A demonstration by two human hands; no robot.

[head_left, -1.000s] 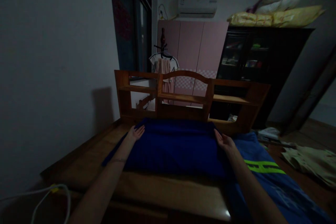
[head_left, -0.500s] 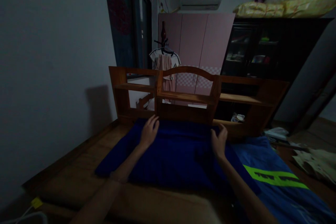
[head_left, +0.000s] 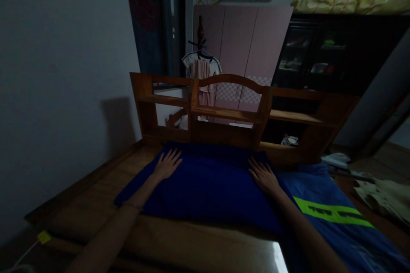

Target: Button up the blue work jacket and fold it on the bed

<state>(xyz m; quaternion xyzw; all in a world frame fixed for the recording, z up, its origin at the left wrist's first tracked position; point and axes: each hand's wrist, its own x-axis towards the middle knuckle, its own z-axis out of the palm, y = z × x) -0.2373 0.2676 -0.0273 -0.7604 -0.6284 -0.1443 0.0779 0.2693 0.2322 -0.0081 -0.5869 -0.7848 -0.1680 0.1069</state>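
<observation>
A dark blue cloth (head_left: 211, 187), perhaps a garment, lies spread on a wooden surface (head_left: 179, 239) in front of a wooden headboard with shelves. On its upper left part rests my left hand (head_left: 167, 165), palm down with the fingers spread. My right hand (head_left: 263, 175) lies flat on the upper right part, its fingers also stretched out. Neither hand grips anything. Beside the right forearm is a lighter blue cloth (head_left: 310, 183) with a bright yellow-green band (head_left: 333, 213) carrying dark lettering, partly overlapped by the dark blue one.
The headboard (head_left: 224, 115) closes off the far side. A plain wall (head_left: 70, 72) runs along the left. Behind stand a pink wardrobe (head_left: 238, 42), a dark cabinet (head_left: 320, 55) and clothes on a hanger (head_left: 201, 68). Pale cloth (head_left: 384, 198) lies at the right.
Both hands, half curled and near the cloth's far edge before, have come down and flattened on it. The left moved left and nearer me. The cloth looks smoother.
</observation>
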